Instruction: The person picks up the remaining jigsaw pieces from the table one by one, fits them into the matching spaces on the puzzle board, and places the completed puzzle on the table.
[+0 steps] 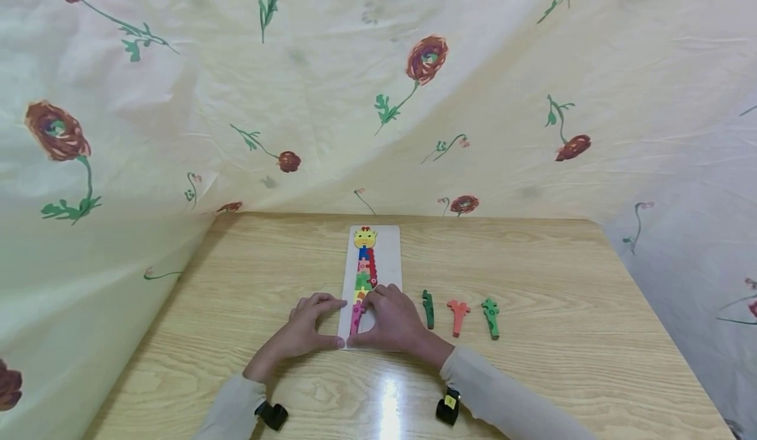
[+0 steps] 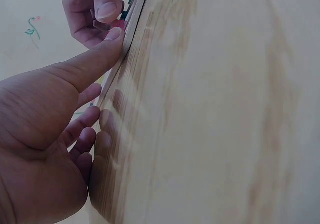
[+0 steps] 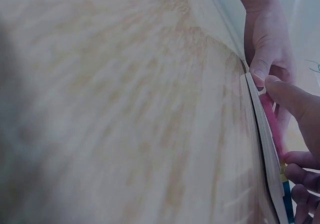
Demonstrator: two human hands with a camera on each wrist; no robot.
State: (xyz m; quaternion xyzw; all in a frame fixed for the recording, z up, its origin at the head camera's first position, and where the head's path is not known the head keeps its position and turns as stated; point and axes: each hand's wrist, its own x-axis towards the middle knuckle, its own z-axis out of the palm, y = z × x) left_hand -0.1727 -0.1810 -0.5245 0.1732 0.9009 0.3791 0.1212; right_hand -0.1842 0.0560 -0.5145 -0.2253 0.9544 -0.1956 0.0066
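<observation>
A white puzzle board (image 1: 387,243) lies upright on the table, with a giraffe of coloured pieces along it: a yellow head (image 1: 365,238) at the far end, numbered neck pieces and a red strip (image 1: 372,266). At the near end lies a pink puzzle piece (image 1: 355,320). My right hand (image 1: 395,320) holds this piece between thumb and fingers; the right wrist view shows the pink piece (image 3: 272,126) between them. My left hand (image 1: 303,327) touches the board's left side, index finger and thumb spread apart. Its fingers look extended in the left wrist view.
Right of the board lie three loose pieces: a dark green one (image 1: 428,309), an orange-pink one (image 1: 458,317) and a green one (image 1: 491,319). The wooden table (image 1: 568,282) is bordered by a flower-patterned cloth (image 1: 331,98) at the back and sides.
</observation>
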